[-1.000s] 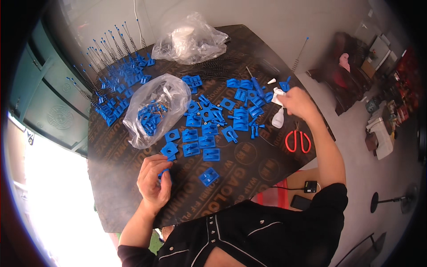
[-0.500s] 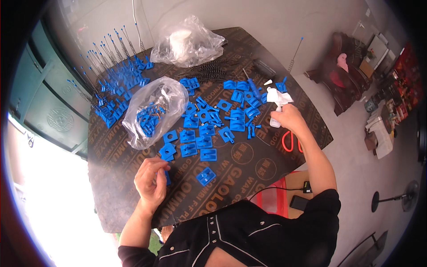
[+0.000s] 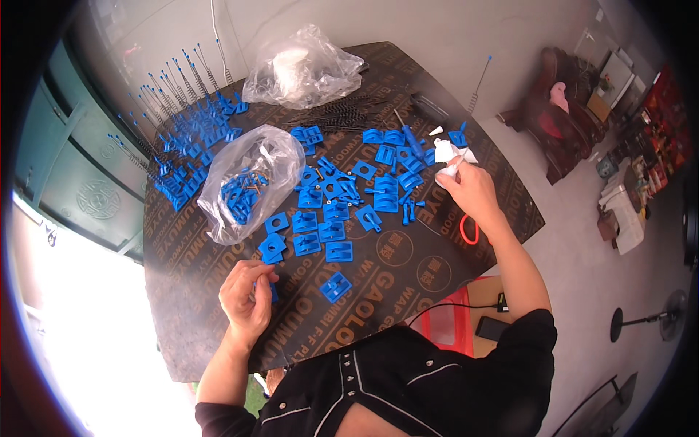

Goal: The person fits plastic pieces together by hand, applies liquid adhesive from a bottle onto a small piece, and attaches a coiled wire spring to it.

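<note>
My left hand (image 3: 246,298) rests on the dark table (image 3: 408,262) near its front left, closed around a small blue plastic part (image 3: 271,290). My right hand (image 3: 472,191) is at the right side of the table and grips a small white tube (image 3: 450,161) with a white scrap beside it. Many flat blue plastic parts (image 3: 335,211) lie spread between the two hands. One single blue piece (image 3: 336,286) sits apart, just right of my left hand.
A clear bag (image 3: 247,182) of blue parts lies left of centre. A second clear bag (image 3: 302,69) with a white roll sits at the back. Blue-tipped rods (image 3: 182,124) stand at the back left. Red-handled scissors (image 3: 467,230) lie under my right wrist. A red box (image 3: 448,328) is below the table.
My right hand with the white tube has shifted slightly toward the table's right edge, now covering most of the scissors. My left hand has stayed in place on the blue part.
</note>
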`<state>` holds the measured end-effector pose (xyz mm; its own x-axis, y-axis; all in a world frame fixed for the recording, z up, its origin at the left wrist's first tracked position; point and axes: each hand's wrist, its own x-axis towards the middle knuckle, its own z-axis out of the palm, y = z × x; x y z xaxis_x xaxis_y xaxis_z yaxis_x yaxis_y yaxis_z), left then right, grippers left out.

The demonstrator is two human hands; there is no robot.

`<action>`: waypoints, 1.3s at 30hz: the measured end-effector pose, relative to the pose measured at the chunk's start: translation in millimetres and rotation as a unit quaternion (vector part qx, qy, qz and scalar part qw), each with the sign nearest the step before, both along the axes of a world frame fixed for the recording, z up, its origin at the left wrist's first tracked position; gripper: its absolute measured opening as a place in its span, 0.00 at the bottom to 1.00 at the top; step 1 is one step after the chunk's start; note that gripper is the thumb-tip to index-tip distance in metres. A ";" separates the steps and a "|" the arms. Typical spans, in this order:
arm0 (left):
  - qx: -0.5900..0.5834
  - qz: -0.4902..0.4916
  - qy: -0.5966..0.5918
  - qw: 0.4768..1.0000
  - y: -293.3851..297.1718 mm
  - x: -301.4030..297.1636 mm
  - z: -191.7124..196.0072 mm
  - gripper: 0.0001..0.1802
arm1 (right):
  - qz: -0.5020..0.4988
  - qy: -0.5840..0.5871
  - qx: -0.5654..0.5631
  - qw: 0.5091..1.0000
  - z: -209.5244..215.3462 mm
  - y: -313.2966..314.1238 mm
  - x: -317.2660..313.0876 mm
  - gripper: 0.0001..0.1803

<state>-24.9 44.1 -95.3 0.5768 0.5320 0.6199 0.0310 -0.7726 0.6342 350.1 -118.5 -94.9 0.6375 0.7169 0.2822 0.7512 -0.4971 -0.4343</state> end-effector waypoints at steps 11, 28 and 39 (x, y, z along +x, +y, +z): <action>-0.007 -0.003 0.002 1.000 1.4 1.0 -0.4 0.09 | 0.038 0.028 -0.026 0.999 1.0 -6.6 7.6 0.17; -0.005 0.009 0.001 1.000 1.4 0.4 1.0 0.08 | 0.115 -0.085 -0.025 0.989 8.5 1.2 55.6 0.16; -0.016 0.010 -0.002 1.000 4.0 -0.4 -1.7 0.09 | 0.070 -0.072 0.002 0.995 1.4 -6.3 67.0 0.06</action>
<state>-25.3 48.1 -97.0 0.5634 0.5623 0.6053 0.0426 -0.7515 0.6584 417.0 -124.8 -93.5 0.4842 0.7949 0.3655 0.8674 -0.3815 -0.3193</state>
